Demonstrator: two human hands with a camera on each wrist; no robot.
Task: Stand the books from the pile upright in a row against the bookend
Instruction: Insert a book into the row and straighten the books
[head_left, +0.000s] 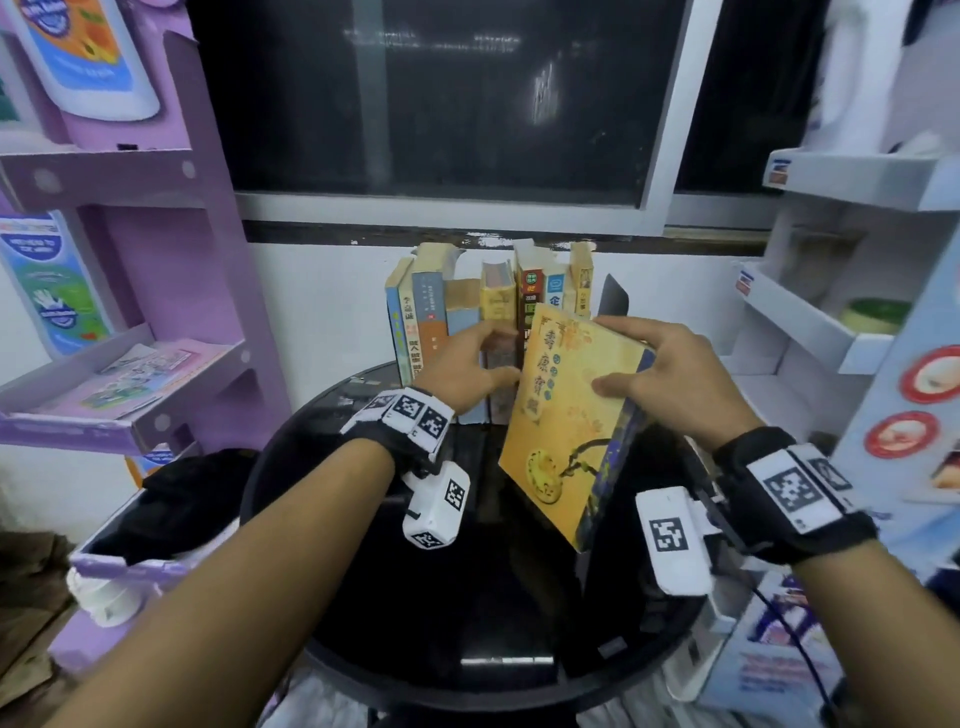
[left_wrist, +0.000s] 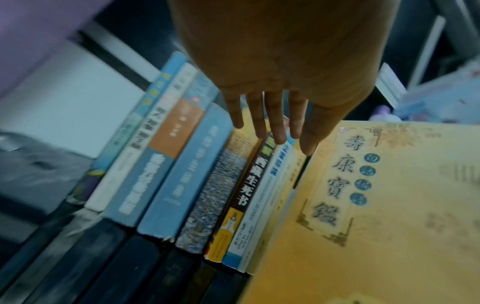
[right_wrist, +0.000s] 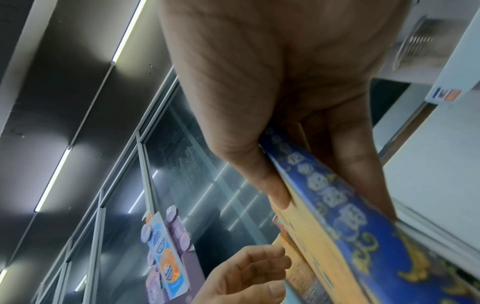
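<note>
Eight or so books already stand upright in the row (head_left: 488, 322) at the far edge of the round black table (head_left: 363, 597), and I have one more in hand. My right hand (head_left: 660, 374) grips the yellow book (head_left: 566, 421) by its upper spine corner, thumb on the front cover and fingers wrapped round the blue spine, as the right wrist view shows plainly. It hangs clear of the table, just in front of the row's right end, long axis near upright but leaning, top edge tipped toward the row and bottom corner swung back toward me. The dark bookend (head_left: 613, 299) pokes up just right of the row, behind the book's top. My left hand (head_left: 467, 364) is nearer the row, fingers straight and gripping nothing, fingertips (left_wrist: 279, 137) lying on the spines near that right end, thumb by the yellow cover. Whether any gap is open between the last book and the bookend I cannot tell; the yellow book hides it. I judge the next move is a swing to vertical and a slide into that end while the left steadies the row.
</note>
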